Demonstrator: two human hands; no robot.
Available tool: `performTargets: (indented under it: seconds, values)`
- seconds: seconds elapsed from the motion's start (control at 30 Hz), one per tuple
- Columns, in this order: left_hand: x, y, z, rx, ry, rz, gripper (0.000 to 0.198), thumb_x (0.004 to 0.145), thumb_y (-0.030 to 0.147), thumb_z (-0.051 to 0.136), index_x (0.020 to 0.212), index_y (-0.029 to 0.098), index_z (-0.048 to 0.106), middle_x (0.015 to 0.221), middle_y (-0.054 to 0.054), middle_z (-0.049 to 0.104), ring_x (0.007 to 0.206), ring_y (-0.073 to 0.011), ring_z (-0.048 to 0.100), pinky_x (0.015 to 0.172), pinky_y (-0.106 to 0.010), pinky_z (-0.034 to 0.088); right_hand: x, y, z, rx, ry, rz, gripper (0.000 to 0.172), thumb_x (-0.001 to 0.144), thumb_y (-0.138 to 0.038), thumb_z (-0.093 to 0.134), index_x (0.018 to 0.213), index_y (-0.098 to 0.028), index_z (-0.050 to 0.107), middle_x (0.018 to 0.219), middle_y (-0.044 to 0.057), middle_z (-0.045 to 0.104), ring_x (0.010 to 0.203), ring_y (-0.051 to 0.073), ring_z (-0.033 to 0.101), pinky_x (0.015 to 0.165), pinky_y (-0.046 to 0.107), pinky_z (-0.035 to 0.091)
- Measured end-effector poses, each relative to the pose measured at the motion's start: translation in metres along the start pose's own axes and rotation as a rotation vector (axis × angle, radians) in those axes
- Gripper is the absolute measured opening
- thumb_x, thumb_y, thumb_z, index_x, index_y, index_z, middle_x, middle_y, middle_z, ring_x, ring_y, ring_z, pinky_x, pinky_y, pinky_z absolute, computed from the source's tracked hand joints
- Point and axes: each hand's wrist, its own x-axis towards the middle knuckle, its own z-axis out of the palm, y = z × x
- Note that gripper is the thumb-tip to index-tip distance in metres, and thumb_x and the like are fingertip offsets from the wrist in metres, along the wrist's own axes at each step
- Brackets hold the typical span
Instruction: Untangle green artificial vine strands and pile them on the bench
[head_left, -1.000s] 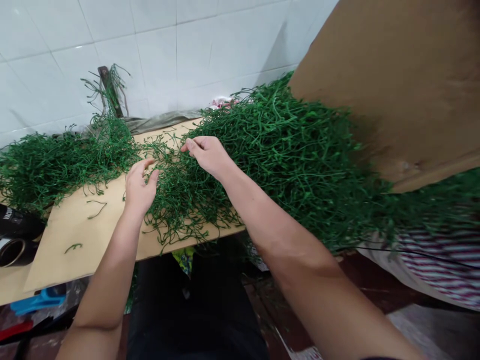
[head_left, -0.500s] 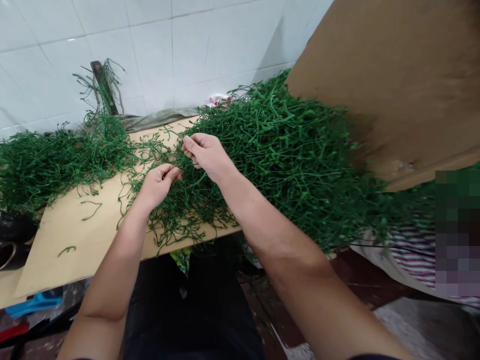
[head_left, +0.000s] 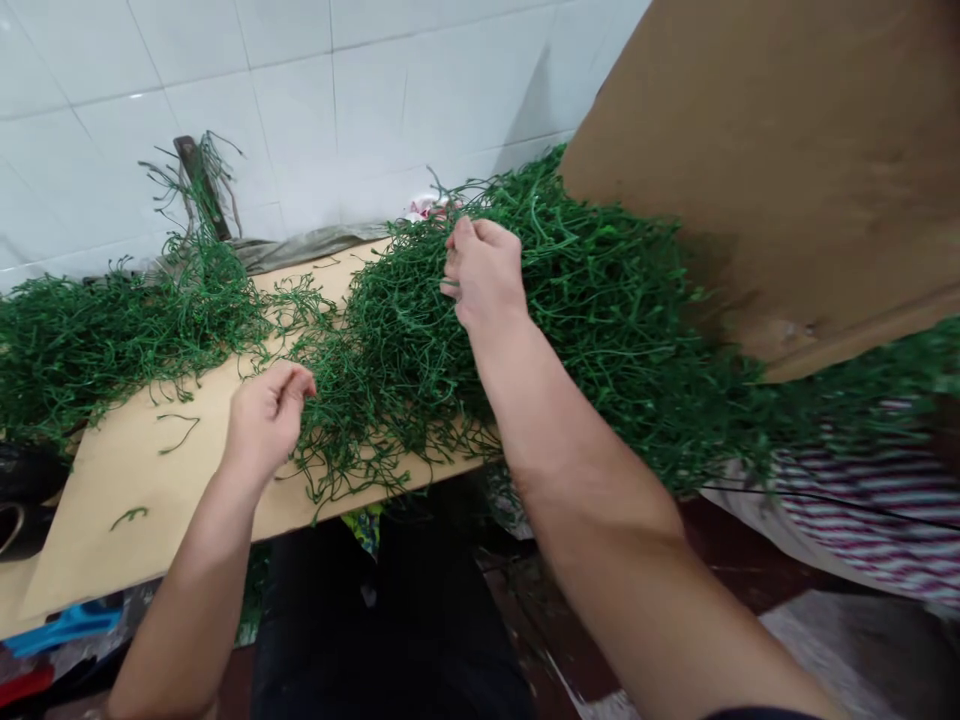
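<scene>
Thin green strands point(head_left: 405, 330) with small knobbed tips lie tangled across a pale worktop point(head_left: 127, 470): a tall mound point(head_left: 622, 290) banks up at its right end, a lower heap point(head_left: 90, 330) sprawls along its far left side, a sparser scatter point(head_left: 345, 400) covers its middle, and two curved loose pieces point(head_left: 193, 425) rest toward its near left corner.

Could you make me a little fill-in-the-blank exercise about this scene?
1. The heaped strands by the right hand are ____ in colour.
2. The left hand is ____ from the tiled wall than the right hand.
3. At lower left, a red object lies near a ____ object.

Missing words: green; farther; blue.
</scene>
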Motion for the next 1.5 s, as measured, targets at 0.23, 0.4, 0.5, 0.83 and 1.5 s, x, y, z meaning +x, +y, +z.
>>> performTargets:
  seconds: [0.23,0.4,0.5,0.83,1.5]
  values:
    - [0.021,-0.028,0.020,0.201,-0.094,0.004,0.031,0.081,0.034,0.047,0.099,0.016,0.065,0.104,-0.011,0.066,0.093,-0.0214,0.059,0.084,-0.034,0.043,-0.043,-0.035,0.016,0.211,-0.255,0.075,0.036,0.083,-0.051,0.047,0.066,-0.020,0.042,0.052,-0.007,0.032,0.038,0.002,0.017,0.036,0.019,0.014]
    - [0.015,-0.031,0.015,0.271,-0.033,-0.115,0.027,0.080,0.037,0.048,0.080,0.018,0.067,0.087,-0.009,0.068,0.085,-0.0227,0.060,0.080,-0.036,0.044,-0.050,-0.033,0.015,0.219,-0.300,0.106,0.026,0.085,-0.040,0.050,0.070,-0.018,0.047,0.056,-0.007,0.040,0.042,0.002,0.029,0.038,0.017,0.023]
    - [0.012,-0.031,0.013,0.044,0.057,-0.115,0.028,0.079,0.037,0.051,0.094,0.016,0.063,0.094,-0.009,0.067,0.085,-0.0194,0.060,0.079,-0.034,0.046,-0.057,-0.037,0.015,0.258,-0.312,0.140,0.021,0.085,-0.035,0.050,0.073,-0.018,0.049,0.060,-0.006,0.044,0.046,0.001,0.037,0.042,0.015,0.029]
    - [-0.021,-0.008,0.013,-0.228,0.020,0.088,0.020,0.079,0.032,0.056,0.090,0.018,0.066,0.092,-0.006,0.063,0.092,-0.0166,0.056,0.086,-0.030,0.044,-0.095,-0.046,0.039,0.361,-0.542,0.183,0.021,0.080,-0.039,0.057,0.077,-0.018,0.055,0.062,-0.005,0.049,0.052,0.002,0.044,0.044,0.015,0.035]
    - [-0.209,-0.117,-0.087,-1.286,0.556,-0.098,0.015,0.057,0.037,0.073,0.069,0.041,0.066,0.033,0.010,0.027,0.037,-0.0044,0.003,0.052,-0.020,0.042,-0.153,0.030,0.070,-1.267,-0.680,-0.401,0.090,0.062,-0.057,0.066,0.137,-0.015,0.038,0.144,0.023,0.027,0.129,0.044,0.027,0.103,0.055,0.024]
